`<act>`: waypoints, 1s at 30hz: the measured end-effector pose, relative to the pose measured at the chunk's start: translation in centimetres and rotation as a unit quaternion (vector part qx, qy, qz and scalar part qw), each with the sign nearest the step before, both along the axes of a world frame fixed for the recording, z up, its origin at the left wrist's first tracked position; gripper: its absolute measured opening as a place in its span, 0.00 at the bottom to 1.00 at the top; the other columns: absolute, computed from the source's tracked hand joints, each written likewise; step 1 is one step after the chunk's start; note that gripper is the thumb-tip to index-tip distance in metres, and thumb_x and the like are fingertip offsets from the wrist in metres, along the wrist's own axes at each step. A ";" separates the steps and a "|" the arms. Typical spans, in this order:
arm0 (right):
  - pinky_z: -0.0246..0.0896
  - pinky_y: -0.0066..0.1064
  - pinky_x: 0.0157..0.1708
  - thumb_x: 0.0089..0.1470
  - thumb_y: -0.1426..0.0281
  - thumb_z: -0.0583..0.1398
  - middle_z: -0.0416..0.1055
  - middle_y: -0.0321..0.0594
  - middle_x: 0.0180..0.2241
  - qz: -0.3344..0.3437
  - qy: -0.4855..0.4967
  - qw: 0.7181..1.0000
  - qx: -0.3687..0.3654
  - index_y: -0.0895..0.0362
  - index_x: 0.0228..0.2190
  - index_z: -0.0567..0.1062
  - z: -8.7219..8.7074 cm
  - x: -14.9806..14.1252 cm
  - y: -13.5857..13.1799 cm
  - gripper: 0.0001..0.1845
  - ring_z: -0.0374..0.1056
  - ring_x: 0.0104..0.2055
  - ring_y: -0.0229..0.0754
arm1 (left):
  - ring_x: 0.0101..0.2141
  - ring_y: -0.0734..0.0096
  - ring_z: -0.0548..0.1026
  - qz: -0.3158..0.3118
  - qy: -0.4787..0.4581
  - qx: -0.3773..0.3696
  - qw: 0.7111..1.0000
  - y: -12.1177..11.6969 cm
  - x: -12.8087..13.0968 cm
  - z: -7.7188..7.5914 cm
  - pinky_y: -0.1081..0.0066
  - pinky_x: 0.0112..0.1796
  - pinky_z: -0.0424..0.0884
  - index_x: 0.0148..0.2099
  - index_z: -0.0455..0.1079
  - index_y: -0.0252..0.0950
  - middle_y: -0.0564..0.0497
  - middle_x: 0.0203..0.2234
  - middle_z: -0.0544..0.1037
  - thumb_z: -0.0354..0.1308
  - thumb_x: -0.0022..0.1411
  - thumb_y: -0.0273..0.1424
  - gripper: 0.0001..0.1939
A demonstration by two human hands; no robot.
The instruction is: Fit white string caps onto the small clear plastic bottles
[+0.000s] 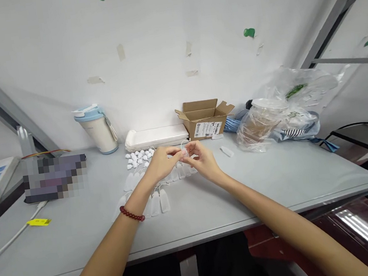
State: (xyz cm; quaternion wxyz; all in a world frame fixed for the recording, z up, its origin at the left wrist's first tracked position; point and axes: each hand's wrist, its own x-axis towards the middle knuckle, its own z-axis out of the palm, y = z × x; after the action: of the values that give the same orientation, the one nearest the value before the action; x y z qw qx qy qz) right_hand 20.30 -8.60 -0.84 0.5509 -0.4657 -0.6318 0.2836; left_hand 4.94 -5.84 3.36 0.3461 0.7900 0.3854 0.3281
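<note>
Above the table, my left hand [163, 162] and my right hand [204, 161] meet with their fingertips pinched on a small whitish piece with a thin looped cord [185, 151]. Fingers cover most of this piece, so its full shape is hidden. Under and beside my hands lie rows of flat, translucent white tag-like pieces [164, 201], several with white cords. A cluster of small white caps [135, 159] sits just left of my left hand. One more oblong translucent piece [227, 151] lies apart, right of my right hand.
Behind my hands are a long white stack [158, 137] and an open cardboard box [203, 119]. A cream tumbler with a blue lid [97, 129] stands at back left. Left lie a blurred-out device [53, 178] and white cable [11, 242]. Plastic bags [260, 130] fill the right back.
</note>
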 end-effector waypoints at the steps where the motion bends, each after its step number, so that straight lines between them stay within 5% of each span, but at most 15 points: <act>1: 0.62 0.27 0.24 0.45 0.57 0.64 0.68 0.36 0.31 0.004 -0.006 1.000 -0.001 0.56 0.36 0.68 -0.1 -0.1 0.0 0.20 0.64 0.31 0.36 | 0.34 0.65 0.74 -0.006 0.019 0.001 1.000 0.0 -0.1 0.0 0.70 0.36 0.67 0.32 0.77 0.35 0.51 0.29 0.80 0.51 0.60 0.40 0.17; 3: 0.63 0.27 0.23 0.46 0.56 0.63 0.69 0.37 0.31 0.004 -0.019 1.000 -0.008 0.56 0.35 0.69 -0.2 -0.2 0.0 0.19 0.64 0.31 0.36 | 0.35 0.63 0.74 0.000 0.073 0.039 0.997 0.1 -0.3 0.0 0.68 0.37 0.68 0.34 0.77 0.35 0.50 0.30 0.79 0.50 0.61 0.39 0.17; 7: 0.63 0.27 0.22 0.44 0.55 0.64 0.68 0.37 0.29 -0.022 -0.018 0.999 -0.040 0.58 0.33 0.69 -0.5 -0.2 0.2 0.20 0.64 0.29 0.36 | 0.45 0.56 0.70 0.062 0.159 0.254 0.952 -0.4 -0.6 0.3 0.61 0.42 0.68 0.44 0.74 0.34 0.45 0.41 0.77 0.52 0.60 0.31 0.13; 11: 0.63 0.27 0.19 0.41 0.55 0.65 0.66 0.34 0.26 -0.028 0.030 0.997 -0.070 0.58 0.31 0.68 -0.6 0.2 0.7 0.22 0.63 0.25 0.35 | 0.46 0.59 0.69 -0.019 0.170 0.356 0.919 -1.1 -0.5 0.5 0.61 0.45 0.68 0.47 0.70 0.34 0.45 0.44 0.75 0.51 0.61 0.25 0.13; 19: 0.62 0.29 0.20 0.41 0.57 0.65 0.66 0.32 0.23 -0.009 0.069 0.992 -0.108 0.58 0.29 0.67 -0.5 -0.1 0.4 0.20 0.65 0.21 0.36 | 0.47 0.52 0.66 -0.046 0.270 0.372 0.887 -1.7 0.3 -0.1 0.56 0.46 0.66 0.45 0.68 0.29 0.38 0.45 0.72 0.60 0.57 0.28 0.13; 30: 0.64 0.29 0.21 0.40 0.56 0.67 0.67 0.32 0.24 0.082 0.063 0.986 -0.128 0.58 0.30 0.66 0.9 -0.6 -1.1 0.22 0.66 0.20 0.35 | 0.46 0.57 0.65 -0.050 0.143 0.298 0.942 -2.4 -2.0 0.3 0.59 0.45 0.66 0.43 0.67 0.37 0.46 0.41 0.72 0.60 0.55 0.33 0.12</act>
State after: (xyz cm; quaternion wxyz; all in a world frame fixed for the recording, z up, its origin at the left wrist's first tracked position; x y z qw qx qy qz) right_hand 19.65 -9.68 0.08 0.5004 -0.4603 -0.5902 0.4351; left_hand 2.94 -8.19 3.62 0.0520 0.9139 0.2755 0.2937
